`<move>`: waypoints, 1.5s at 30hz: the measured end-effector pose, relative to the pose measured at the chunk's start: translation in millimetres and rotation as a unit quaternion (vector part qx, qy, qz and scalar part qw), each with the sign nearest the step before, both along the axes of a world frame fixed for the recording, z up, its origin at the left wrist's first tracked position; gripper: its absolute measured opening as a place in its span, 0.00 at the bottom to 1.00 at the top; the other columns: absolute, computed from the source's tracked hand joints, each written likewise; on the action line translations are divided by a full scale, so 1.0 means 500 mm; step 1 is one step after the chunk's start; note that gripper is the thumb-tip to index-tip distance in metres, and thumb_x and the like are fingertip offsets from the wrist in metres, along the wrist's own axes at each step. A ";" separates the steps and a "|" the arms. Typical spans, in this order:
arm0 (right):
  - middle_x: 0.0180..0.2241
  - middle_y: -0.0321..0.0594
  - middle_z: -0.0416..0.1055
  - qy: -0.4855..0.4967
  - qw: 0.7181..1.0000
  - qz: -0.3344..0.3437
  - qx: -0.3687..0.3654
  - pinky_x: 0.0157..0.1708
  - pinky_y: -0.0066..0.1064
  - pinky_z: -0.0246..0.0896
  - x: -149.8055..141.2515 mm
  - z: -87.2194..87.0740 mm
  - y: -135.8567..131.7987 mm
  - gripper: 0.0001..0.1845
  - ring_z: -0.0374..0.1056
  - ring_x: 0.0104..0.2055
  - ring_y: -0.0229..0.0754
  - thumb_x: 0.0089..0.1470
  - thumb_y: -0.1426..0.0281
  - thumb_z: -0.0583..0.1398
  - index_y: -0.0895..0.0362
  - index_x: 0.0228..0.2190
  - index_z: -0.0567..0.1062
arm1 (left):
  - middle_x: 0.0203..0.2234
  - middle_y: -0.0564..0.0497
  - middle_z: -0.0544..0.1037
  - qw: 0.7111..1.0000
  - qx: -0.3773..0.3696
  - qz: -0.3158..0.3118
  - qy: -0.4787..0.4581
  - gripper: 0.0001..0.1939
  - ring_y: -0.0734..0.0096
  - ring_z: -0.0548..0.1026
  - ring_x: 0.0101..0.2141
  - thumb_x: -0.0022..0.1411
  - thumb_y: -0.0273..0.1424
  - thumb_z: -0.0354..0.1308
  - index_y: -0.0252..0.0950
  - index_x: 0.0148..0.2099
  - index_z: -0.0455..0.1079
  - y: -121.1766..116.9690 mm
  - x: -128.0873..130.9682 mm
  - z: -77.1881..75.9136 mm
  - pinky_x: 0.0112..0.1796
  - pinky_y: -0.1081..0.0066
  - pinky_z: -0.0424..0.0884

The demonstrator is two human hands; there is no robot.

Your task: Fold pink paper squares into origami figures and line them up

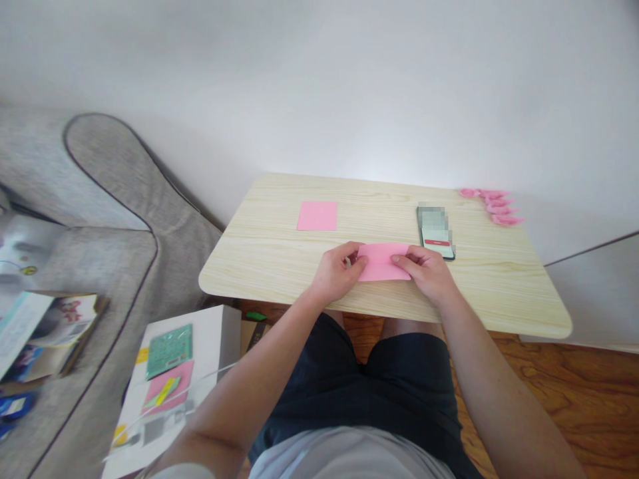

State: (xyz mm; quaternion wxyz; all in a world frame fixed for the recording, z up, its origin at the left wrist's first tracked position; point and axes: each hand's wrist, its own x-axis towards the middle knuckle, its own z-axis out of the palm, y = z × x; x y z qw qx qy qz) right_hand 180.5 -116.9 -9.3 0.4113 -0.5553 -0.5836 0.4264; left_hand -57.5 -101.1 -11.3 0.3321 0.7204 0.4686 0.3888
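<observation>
A pink sheet of paper (383, 266) is held up over the front part of the table, stretched between both hands. My left hand (342, 269) pinches its left edge between thumb and fingers. At the opposite edge my right hand (424, 267) grips it the same way, thumb on the near face. A faint horizontal line runs across the sheet, perhaps a crease. Farther back on the left lies a flat pink square of paper (317, 216). Just beyond my right hand a smartphone (436, 231) rests face up, its screen lit and partly blurred.
Several pink folded paper pieces (499, 207) lie at the table's (519, 286) back right corner. A white box (229, 332) at lower left carries a green packet (170, 349), pink paper and cables. A grey sofa (170, 266) stands left, and a white wall (349, 86) rises behind.
</observation>
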 end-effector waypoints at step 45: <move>0.43 0.40 0.80 -0.344 0.904 0.147 0.209 0.56 0.46 0.62 -0.062 0.090 -0.034 0.08 0.70 0.50 0.50 0.57 0.70 0.65 0.51 0.39 0.82 | 0.34 0.48 0.80 0.981 0.136 0.049 0.129 0.10 0.63 0.76 0.41 0.64 0.22 0.56 0.37 0.42 0.78 -0.034 0.001 -0.003 0.46 0.63 0.73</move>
